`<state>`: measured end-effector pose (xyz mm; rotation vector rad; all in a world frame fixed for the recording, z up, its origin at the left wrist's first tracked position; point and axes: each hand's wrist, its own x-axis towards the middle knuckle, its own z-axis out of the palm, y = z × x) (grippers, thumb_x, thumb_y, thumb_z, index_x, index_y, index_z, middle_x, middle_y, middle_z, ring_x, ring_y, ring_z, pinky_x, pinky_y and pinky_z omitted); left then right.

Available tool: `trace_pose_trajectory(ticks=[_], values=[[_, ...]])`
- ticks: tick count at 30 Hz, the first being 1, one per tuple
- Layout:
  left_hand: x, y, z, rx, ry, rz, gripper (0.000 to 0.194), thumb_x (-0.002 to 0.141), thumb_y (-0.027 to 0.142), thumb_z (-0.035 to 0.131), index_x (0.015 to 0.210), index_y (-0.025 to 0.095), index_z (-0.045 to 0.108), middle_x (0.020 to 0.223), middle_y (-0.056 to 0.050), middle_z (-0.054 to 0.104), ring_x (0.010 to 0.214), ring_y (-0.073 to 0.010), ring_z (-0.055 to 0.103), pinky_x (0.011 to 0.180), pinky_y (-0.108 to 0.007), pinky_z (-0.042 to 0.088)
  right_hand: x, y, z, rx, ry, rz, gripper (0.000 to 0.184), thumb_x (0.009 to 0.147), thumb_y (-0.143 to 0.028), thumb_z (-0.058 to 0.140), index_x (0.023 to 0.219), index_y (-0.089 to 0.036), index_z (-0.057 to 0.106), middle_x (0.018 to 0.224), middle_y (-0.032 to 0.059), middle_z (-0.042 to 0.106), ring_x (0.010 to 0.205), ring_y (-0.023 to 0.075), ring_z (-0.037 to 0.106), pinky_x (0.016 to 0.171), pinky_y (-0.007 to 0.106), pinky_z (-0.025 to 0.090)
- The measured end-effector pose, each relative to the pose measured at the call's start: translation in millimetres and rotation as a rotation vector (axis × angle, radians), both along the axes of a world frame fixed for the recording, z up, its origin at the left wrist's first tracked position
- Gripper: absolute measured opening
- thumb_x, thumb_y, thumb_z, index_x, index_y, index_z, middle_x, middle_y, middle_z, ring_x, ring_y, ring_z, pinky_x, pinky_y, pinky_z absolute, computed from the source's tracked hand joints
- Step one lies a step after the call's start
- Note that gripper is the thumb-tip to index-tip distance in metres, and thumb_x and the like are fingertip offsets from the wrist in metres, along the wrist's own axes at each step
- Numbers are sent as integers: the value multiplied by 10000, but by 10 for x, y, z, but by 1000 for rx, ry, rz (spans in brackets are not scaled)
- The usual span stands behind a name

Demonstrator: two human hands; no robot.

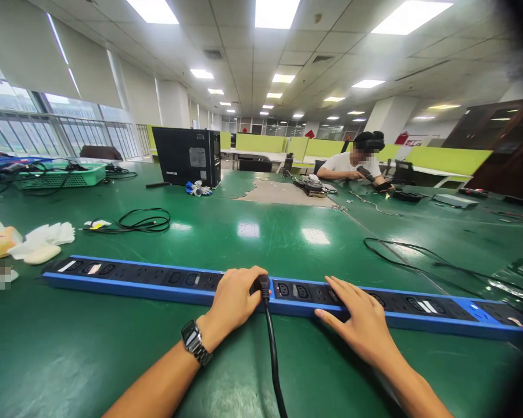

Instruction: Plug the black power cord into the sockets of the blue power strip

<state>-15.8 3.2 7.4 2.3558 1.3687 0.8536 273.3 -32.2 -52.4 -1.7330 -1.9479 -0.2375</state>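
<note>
A long blue power strip [239, 301] with black socket modules lies across the green table in front of me. Near its middle, my left hand [235, 299] is closed around a black plug [265, 285] at the strip; whether the plug is seated in a socket is hidden by my fingers. From the plug a thick black power cord [273, 354] runs down toward me. My right hand [355, 316] rests on the strip to the right of the plug, fingers and thumb spread across its top and front edge, holding nothing separate. A metal-band watch is on my left wrist.
Beyond the strip lie a coiled black cable [146, 220], crumpled white tissue [47, 238] and another loose cable [401, 258]. Farther back stand a black computer case [185, 155] and a green basket [65, 176]. Another person [353, 165] works at the table's far side.
</note>
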Motion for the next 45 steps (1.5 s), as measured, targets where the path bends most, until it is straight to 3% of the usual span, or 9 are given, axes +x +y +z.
trace_pose_trajectory(ticks=[5, 10, 13, 17, 20, 25, 27, 34, 45], values=[[-93, 58, 50, -90, -48, -162, 173, 858, 271, 631, 1030, 263, 643, 876, 24, 724, 792, -173, 651, 727, -250, 464, -14, 15, 21, -16, 52, -5, 643, 768, -621, 584, 1316, -292, 515, 1326, 84, 589, 1226, 323, 515, 995, 564, 349], [-10, 62, -19, -42, 8, -59, 210, 860, 310, 632, 1064, 258, 619, 915, -12, 720, 870, -211, 653, 765, -288, 473, -220, 72, 92, -36, 176, 27, 584, 769, -609, 596, 1255, -286, 568, 1251, 83, 637, 1167, 314, 558, 996, 567, 361], [37, 49, -45, -2, 71, -79, 206, 860, 287, 635, 1061, 251, 608, 955, -19, 719, 903, -217, 651, 825, -320, 463, -460, 100, 168, -61, 231, 124, 558, 777, -556, 622, 1257, -275, 573, 1248, 91, 637, 1161, 309, 561, 998, 555, 384], [-166, 27, -49, 50, 100, -136, 662, 744, 361, 759, 1324, 253, 458, 1222, -69, 654, 1108, -250, 598, 969, -394, 420, -839, 149, 265, -83, 277, 310, 542, 784, -462, 653, 1278, -258, 561, 1253, 89, 633, 1159, 283, 558, 998, 508, 419], [-561, 15, -52, 92, 143, -11, 904, 678, 444, 800, 1429, 240, 340, 1305, -115, 603, 1198, -288, 545, 1019, -443, 382, -1057, 207, 308, -82, 294, 381, 457, 790, -354, 646, 1233, -252, 595, 1183, 72, 670, 1086, 257, 588, 959, 473, 447], [-1120, 20, -112, 77, 204, 174, 799, 679, 437, 801, 1362, 229, 443, 1284, -106, 620, 1185, -292, 548, 1033, -452, 362, -1301, 236, 402, 78, 509, 361, 295, 852, -365, 595, 1116, -243, 642, 1012, 61, 705, 943, 232, 614, 840, 394, 490], [-1169, 26, -151, 89, 198, 203, 770, 686, 427, 796, 1350, 237, 456, 1254, -85, 638, 1160, -276, 561, 1035, -446, 357, -1488, 230, 459, 111, 512, 380, 314, 855, -392, 607, 1130, -242, 629, 1030, 66, 698, 965, 236, 598, 851, 391, 472], [-1113, 37, -200, 163, 171, 199, 623, 741, 330, 719, 1315, 235, 496, 1214, -72, 657, 1115, -246, 579, 1004, -421, 369, -2310, 306, 542, -78, 274, 388, 225, 865, -299, 580, 1075, -242, 636, 1090, 50, 693, 987, 243, 556, 860, 414, 414], [-1151, 40, -221, 171, 146, 140, 635, 756, 365, 706, 1337, 239, 482, 1237, -67, 645, 1123, -252, 565, 1019, -451, 348, -2299, 304, 481, -133, 227, 310, 266, 883, -368, 576, 1109, -243, 638, 1170, 60, 669, 1061, 258, 545, 938, 438, 376]])
